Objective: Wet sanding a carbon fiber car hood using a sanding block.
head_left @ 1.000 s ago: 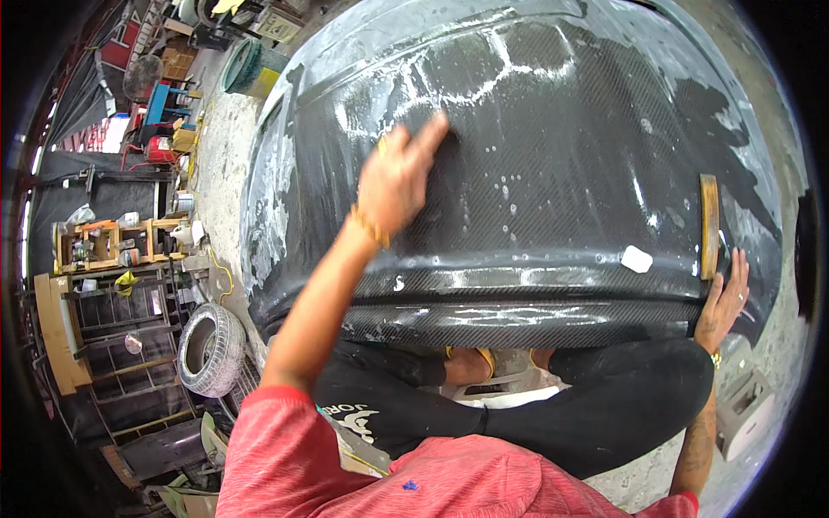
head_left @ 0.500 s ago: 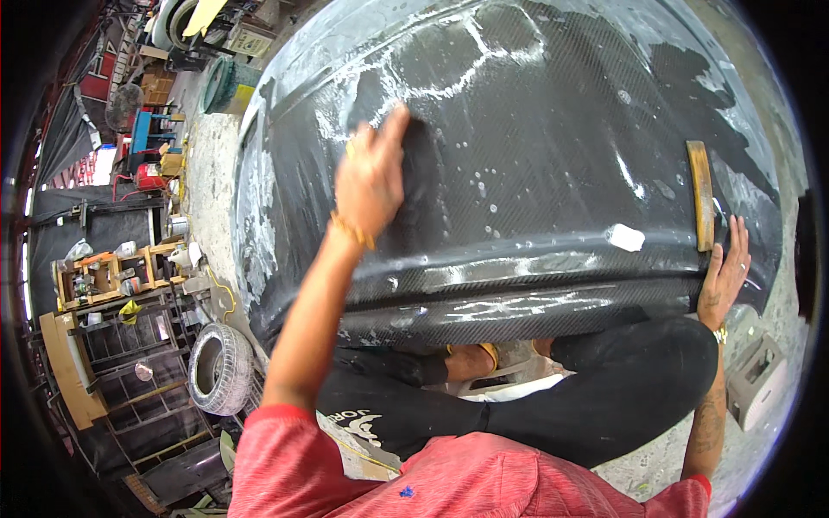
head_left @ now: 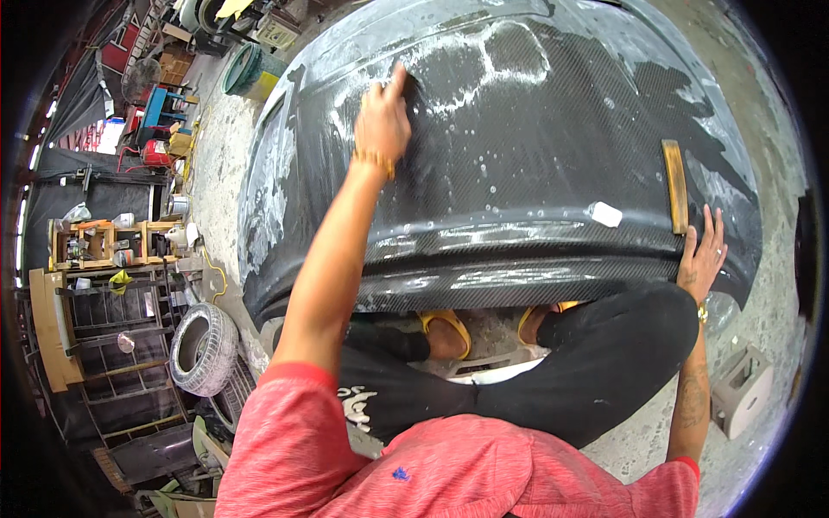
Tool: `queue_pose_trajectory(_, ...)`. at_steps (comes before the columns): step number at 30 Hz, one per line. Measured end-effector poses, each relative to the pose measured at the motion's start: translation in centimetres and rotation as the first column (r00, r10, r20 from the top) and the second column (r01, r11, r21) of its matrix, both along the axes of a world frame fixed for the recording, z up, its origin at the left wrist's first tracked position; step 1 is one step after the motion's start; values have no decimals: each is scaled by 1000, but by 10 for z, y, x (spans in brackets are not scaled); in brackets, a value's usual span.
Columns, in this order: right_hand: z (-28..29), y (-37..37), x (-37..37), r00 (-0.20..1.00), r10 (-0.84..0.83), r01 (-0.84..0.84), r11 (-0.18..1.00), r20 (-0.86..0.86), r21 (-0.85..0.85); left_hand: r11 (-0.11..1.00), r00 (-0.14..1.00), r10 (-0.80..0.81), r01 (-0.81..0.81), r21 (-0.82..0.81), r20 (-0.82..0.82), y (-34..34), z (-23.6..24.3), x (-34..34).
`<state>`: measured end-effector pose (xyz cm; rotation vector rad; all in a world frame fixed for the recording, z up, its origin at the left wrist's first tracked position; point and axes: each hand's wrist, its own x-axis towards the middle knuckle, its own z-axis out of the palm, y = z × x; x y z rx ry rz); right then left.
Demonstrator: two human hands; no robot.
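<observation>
A large black carbon-weave car hood (head_left: pixel 535 164) with whitish dusty patches fills the space before me. My left hand (head_left: pixel 382 125) reaches far over its left part, index finger stretched out beside a powdery white outline (head_left: pixel 471 95). I see nothing held in it; its other fingers look partly bent. At the hood's near right edge my right hand (head_left: pixel 701 257) rests with fingers spread. Just beyond those fingertips lies a narrow wooden bar (head_left: pixel 674 187). A small white block (head_left: pixel 606 214) sits to the left of the bar, on the near ridge.
My knees are bent under the hood's near edge. On the right floor stands a grey plastic stool-like piece (head_left: pixel 743 393). To the left are a tyre (head_left: pixel 204 350), a wooden rack (head_left: pixel 112 244), a blue stand (head_left: pixel 160 112) and a green bucket (head_left: pixel 250 73).
The view has shifted slightly. My left hand has slid a little farther away along the hood, index finger still extended. My right hand stays at the right edge.
</observation>
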<state>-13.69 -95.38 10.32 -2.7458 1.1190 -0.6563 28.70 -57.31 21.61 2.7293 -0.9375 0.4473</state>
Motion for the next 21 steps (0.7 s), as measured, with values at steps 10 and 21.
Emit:
queue_pose_trajectory(10,5,3,3,999,12,-12,1000,43,9,995,993,-93,89,-46,-72,19,-29,-52)
queue_pose_trajectory(21,-1,0,2,1000,5,-5,1000,8,-15,988,994,-107,110,-112,34,-5,-16,-38)
